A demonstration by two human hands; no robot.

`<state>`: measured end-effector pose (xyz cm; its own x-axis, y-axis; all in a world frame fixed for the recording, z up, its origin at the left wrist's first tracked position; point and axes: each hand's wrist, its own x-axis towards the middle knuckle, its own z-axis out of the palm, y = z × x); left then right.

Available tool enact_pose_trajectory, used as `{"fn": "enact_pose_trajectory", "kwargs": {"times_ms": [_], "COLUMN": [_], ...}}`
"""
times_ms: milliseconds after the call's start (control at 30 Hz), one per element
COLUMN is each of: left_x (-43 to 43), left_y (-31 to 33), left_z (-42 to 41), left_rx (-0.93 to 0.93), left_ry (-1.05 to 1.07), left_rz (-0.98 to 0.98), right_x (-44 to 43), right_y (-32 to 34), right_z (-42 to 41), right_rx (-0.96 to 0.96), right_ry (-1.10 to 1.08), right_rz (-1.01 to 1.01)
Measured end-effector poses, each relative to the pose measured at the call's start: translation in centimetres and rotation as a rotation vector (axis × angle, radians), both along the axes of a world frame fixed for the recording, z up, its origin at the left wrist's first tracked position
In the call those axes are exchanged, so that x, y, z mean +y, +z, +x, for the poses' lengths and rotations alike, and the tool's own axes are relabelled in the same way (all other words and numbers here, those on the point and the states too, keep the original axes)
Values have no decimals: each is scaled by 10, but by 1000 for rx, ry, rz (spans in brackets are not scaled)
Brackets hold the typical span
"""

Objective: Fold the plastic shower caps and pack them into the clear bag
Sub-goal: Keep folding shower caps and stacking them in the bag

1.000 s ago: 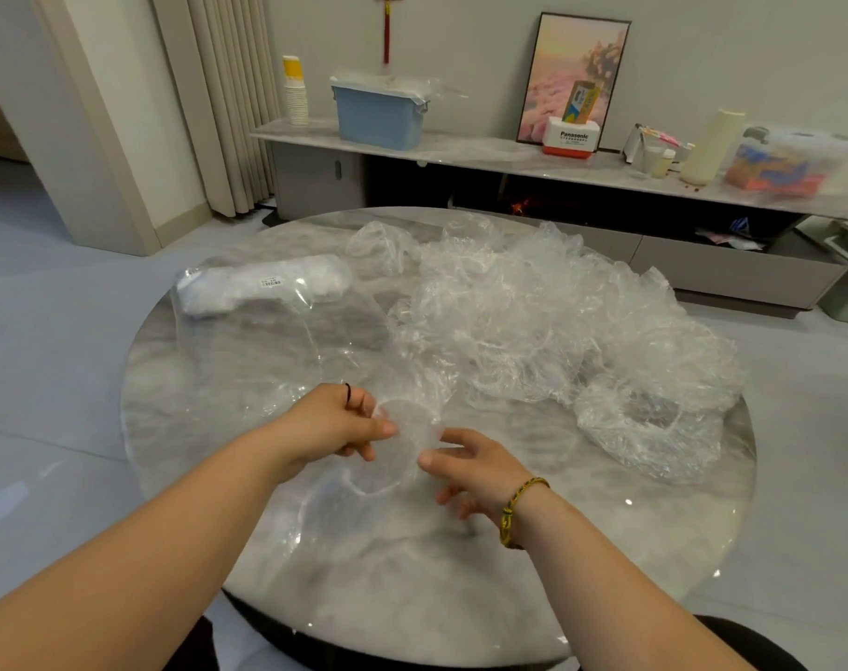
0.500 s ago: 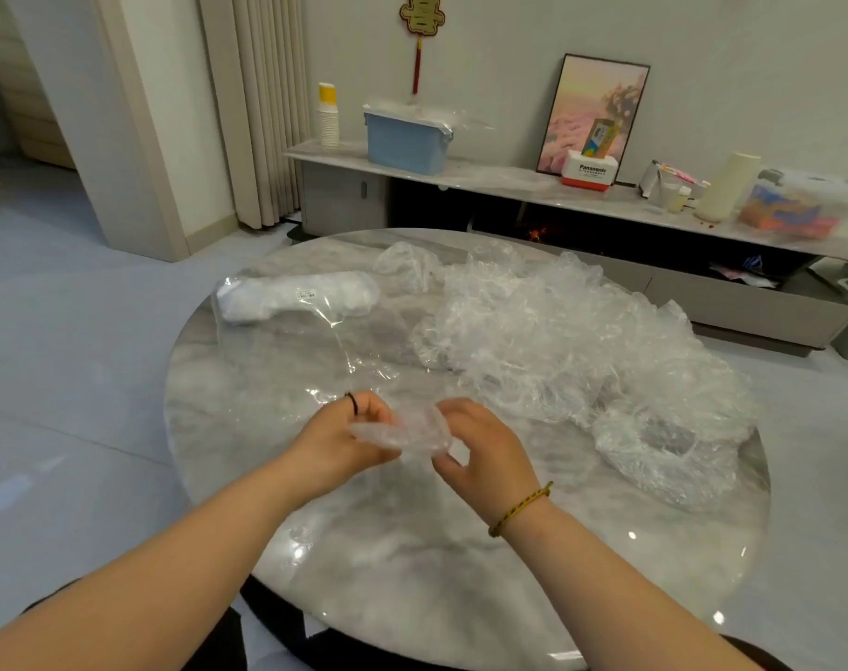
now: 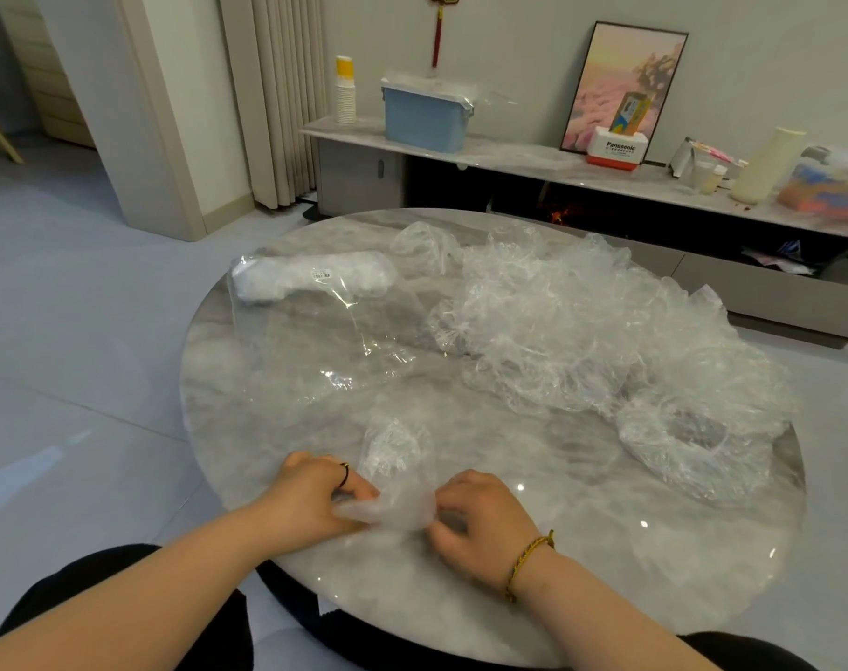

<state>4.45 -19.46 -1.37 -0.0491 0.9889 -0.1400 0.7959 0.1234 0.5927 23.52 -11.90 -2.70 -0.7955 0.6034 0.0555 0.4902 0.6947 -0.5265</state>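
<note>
A crumpled clear shower cap (image 3: 396, 469) lies at the near edge of the round marble table (image 3: 606, 549), its upper part rising between my hands. My left hand (image 3: 315, 498) pinches its left end and my right hand (image 3: 480, 518) pinches its right end, both low on the tabletop. A large heap of loose clear shower caps (image 3: 591, 326) covers the far right of the table. The clear bag (image 3: 315, 341) lies flat at the far left, with a white roll of folded caps (image 3: 310, 278) at its far end.
One opened shower cap (image 3: 693, 447) sits apart at the right edge of the table. Behind the table runs a low cabinet (image 3: 557, 162) with a blue bin (image 3: 424, 116), a stack of cups and a picture frame. Grey tiled floor (image 3: 73, 355) surrounds the table.
My hands drew together on the cap, bunching it up, then moved toward the table's near edge. The view shifted as my head moved.
</note>
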Motion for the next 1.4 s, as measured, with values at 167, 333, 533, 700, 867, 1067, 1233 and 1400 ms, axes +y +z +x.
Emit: {"fn": "enact_pose_trajectory", "kwargs": {"times_ms": [167, 333, 533, 700, 867, 1067, 1233, 1400], "left_x": [6, 16, 25, 30, 33, 28, 33, 34], "left_y": [-7, -20, -16, -9, -10, -18, -21, -21], "left_z": [2, -1, 4, 7, 11, 24, 17, 15], "left_rx": [-261, -379, -197, -215, 240, 362, 390, 452], "left_ry": [262, 416, 433, 444, 391, 13, 93, 161], "left_rz": [31, 40, 71, 77, 569, 829, 427, 23], "right_x": [3, 7, 8, 9, 13, 15, 6, 5], "right_y": [13, 15, 19, 15, 14, 16, 15, 5], "right_z": [-14, -34, -44, -47, -51, -55, -54, -56], "right_rx": [-7, -88, -147, -150, -185, -202, -212, -134], "right_ry": [-245, -424, -480, -535, -586, -612, -554, -569], "right_rz": [-236, -277, -268, -229, -215, -199, -105, 219]}}
